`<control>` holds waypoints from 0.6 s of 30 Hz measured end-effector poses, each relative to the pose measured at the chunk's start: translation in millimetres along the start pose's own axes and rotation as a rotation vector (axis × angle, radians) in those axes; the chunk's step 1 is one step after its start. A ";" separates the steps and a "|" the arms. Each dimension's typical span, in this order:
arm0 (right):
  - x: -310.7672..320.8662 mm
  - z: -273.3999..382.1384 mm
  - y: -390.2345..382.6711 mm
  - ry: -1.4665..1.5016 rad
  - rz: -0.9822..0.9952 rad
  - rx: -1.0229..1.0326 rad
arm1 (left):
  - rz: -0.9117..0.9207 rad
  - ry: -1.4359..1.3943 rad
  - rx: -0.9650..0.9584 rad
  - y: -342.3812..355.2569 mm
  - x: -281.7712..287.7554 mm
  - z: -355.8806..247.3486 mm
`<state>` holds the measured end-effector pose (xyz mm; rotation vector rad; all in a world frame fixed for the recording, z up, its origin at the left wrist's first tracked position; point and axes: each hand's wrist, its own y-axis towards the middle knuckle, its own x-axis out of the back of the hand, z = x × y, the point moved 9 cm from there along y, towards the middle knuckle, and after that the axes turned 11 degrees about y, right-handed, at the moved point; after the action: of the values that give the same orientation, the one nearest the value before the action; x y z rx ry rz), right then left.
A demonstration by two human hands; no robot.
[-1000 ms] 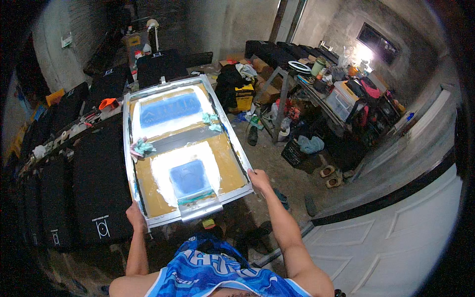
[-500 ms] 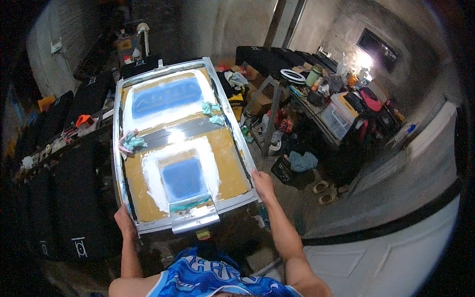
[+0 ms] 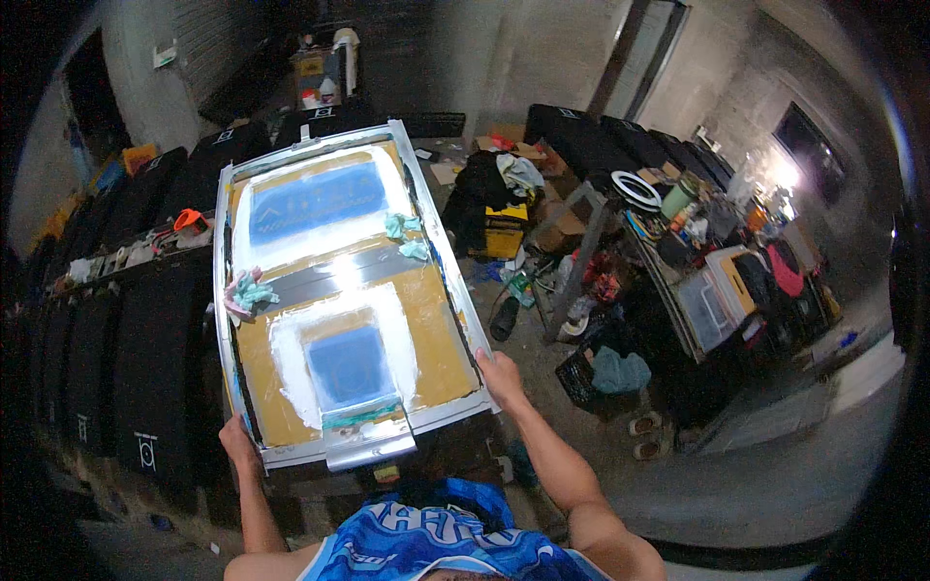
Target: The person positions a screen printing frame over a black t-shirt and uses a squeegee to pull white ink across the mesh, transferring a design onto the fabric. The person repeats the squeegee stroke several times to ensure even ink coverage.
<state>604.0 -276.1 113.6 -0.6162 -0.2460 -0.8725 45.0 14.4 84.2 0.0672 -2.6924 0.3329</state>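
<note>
I grip a large rectangular metal-framed screen (image 3: 263, 352) by its two long sides near the lower end, my left hand (image 3: 238, 438) on the left rail and my right hand (image 3: 496, 375) on the right rail. Its mesh has tan panels, white smears and two blue patterned patches (image 3: 311, 198). A crumpled pink and mint cloth (image 3: 250, 293) lies on the left side, smaller mint scraps (image 3: 401, 226) on the right. A bent silver metal piece (image 3: 370, 448) sits across the lower edge.
Black printed panels (image 3: 165, 407) line the left, beside a cluttered shelf (image 3: 107, 269). A grey A-frame (image 3: 572, 242), dark bags and boxes (image 3: 557, 228) stand beyond. On the right are a crowded table (image 3: 683, 320), a black crate (image 3: 576, 376) and shoes (image 3: 643, 436).
The screen has shifted left and slightly down in the view with both hands still on it. The room around it appears further right than half a second ago.
</note>
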 end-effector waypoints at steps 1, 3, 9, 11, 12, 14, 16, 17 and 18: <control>1.2 1.4 -3.9 -0.047 -0.010 0.001 | 0.005 0.022 0.023 1.7 0.5 4.7; 2.5 2.9 -7.3 -0.081 -0.016 -0.001 | 0.008 -0.023 0.098 1.5 2.8 17.6; 3.8 -18.0 5.2 0.040 -0.023 0.010 | -0.009 -0.046 -0.008 -2.2 0.5 10.5; 5.8 -27.1 11.8 0.041 -0.052 0.034 | -0.007 -0.025 0.010 -6.5 -2.3 9.0; 4.4 -30.0 14.0 0.086 -0.036 0.057 | -0.010 -0.060 0.016 -7.7 -2.3 7.5; 3.9 -42.4 17.3 0.171 -0.032 0.006 | -0.026 0.002 -0.006 -8.4 -2.0 1.6; 4.1 -44.1 18.1 0.131 -0.031 0.043 | -0.026 0.004 0.009 -8.1 -2.3 0.0; 4.4 -45.1 18.6 0.118 -0.035 0.050 | -0.018 -0.011 0.036 -7.9 -3.2 1.5; 3.6 -47.5 19.4 0.160 -0.028 0.041 | -0.023 -0.055 0.082 -8.0 -3.4 5.0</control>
<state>619.3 -297.4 69.3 -0.5025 -0.1276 -0.9363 46.9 5.4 80.2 0.1335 -2.7290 0.4403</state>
